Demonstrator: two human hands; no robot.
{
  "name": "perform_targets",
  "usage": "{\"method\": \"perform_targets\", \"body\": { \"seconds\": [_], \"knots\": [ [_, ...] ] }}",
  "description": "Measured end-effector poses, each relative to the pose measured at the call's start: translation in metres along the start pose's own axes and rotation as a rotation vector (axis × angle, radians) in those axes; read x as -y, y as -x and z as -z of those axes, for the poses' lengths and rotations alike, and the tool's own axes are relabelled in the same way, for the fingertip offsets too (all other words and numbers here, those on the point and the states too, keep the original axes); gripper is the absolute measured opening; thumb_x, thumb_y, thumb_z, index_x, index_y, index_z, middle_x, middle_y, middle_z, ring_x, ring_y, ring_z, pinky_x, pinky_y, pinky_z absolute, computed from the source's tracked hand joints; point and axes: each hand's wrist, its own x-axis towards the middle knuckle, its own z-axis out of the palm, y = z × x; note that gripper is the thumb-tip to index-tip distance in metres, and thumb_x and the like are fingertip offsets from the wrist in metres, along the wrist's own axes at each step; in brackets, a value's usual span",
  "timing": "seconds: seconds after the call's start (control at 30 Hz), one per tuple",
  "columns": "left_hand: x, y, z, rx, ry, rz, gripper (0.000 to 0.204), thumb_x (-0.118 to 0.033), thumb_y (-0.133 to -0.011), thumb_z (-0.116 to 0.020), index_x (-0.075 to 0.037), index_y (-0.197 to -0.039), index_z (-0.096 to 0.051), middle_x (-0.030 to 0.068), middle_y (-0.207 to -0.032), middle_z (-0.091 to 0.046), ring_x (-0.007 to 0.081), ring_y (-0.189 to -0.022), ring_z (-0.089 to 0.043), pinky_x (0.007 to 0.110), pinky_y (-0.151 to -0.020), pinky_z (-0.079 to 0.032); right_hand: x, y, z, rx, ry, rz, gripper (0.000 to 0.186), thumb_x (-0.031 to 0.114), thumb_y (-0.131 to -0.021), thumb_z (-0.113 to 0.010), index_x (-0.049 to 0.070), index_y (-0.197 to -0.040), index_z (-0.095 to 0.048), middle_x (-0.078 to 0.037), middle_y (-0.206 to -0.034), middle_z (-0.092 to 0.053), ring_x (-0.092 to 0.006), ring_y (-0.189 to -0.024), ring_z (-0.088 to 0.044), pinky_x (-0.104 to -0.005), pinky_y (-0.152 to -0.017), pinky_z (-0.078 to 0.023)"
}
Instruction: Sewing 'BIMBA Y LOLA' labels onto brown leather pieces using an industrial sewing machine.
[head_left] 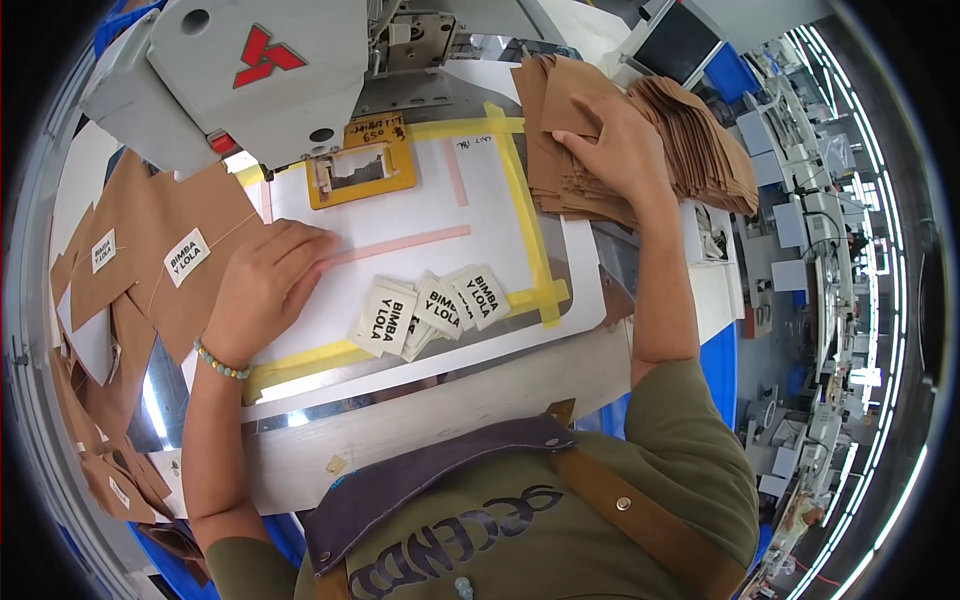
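My left hand (pixel 262 285), with a beaded bracelet at the wrist, hovers over or rests at the left of a white sheet (pixel 420 270) edged with yellow tape. Its fingers are loosely bent, the thumb apart, and nothing shows in them. Beside it lie brown flat pieces (pixel 160 215) with white printed labels (pixel 186 258) and loose threads. My right hand (pixel 620 150) lies on a stack of brown flat pieces (pixel 550 170), thumb and fingers apart and touching the top ones. Loose white labels (pixel 430 308) overlap in a pile on the sheet's near side.
A grey machine head (pixel 250 80) with a red emblem overhangs the back left, above a yellow clamp frame (pixel 362 175). Another brown stack (pixel 700 150) fans out at the right. Pink strips (pixel 405 243) mark the sheet. A table edge (pixel 400 405) runs close to my body.
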Motion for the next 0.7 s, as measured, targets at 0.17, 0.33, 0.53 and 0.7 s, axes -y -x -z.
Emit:
{"method": "perform_targets", "body": {
  "seconds": [0.17, 0.33, 0.53, 0.7],
  "knots": [
    [0.002, 0.001, -0.005, -0.06, -0.024, 0.003, 0.021, -0.005, -0.092, -0.08, -0.001, -0.113, -0.078, 0.0136, -0.108, -0.078, 0.034, -0.098, -0.074, 0.043, -0.083, -0.062, -0.027, -0.004, -0.024, -0.087, -0.096, 0.089, 0.028, 0.032, -0.098, -0.077, 0.009, -0.111, -0.085, -0.013, -0.116, -0.082, -0.0357, -0.108, -0.077, -0.0449, -0.094, -0.06],
    [0.01, -0.004, -0.015, -0.126, -0.001, -0.07, 0.021, -0.003, -0.09, -0.078, -0.003, -0.11, -0.079, 0.0106, -0.109, -0.078, 0.0304, -0.099, -0.074, 0.042, -0.087, -0.061, -0.02, -0.001, -0.012, -0.072, -0.241, -0.1, 0.028, 0.03, -0.105, -0.072, 0.006, -0.116, -0.083, -0.013, -0.125, -0.08, -0.0349, -0.114, -0.076, -0.044, -0.099, -0.059],
    [0.005, 0.002, -0.01, -0.104, -0.023, -0.048, 0.022, -0.005, -0.089, -0.08, -0.004, -0.111, -0.079, 0.009, -0.11, -0.079, 0.0287, -0.1, -0.074, 0.041, -0.087, -0.062, 0.041, 0.005, -0.006, -0.01, -0.082, 0.249, 0.021, 0.012, -0.101, -0.07, 0.003, -0.117, -0.08, -0.013, -0.125, -0.076, -0.0352, -0.118, -0.07, -0.043, -0.098, -0.057],
    [0.002, 0.003, -0.01, -0.094, -0.043, -0.087, 0.02, -0.007, -0.089, -0.081, -0.004, -0.108, -0.078, 0.0085, -0.111, -0.078, 0.0283, -0.1, -0.074, 0.04, -0.085, -0.062, 0.107, 0.027, -0.029, 0.066, -0.124, 0.911, 0.032, 0.008, -0.082, -0.074, 0.005, -0.114, -0.079, -0.007, -0.108, -0.069, -0.0278, -0.105, -0.067, -0.0412, -0.089, -0.056]
  ]
}}
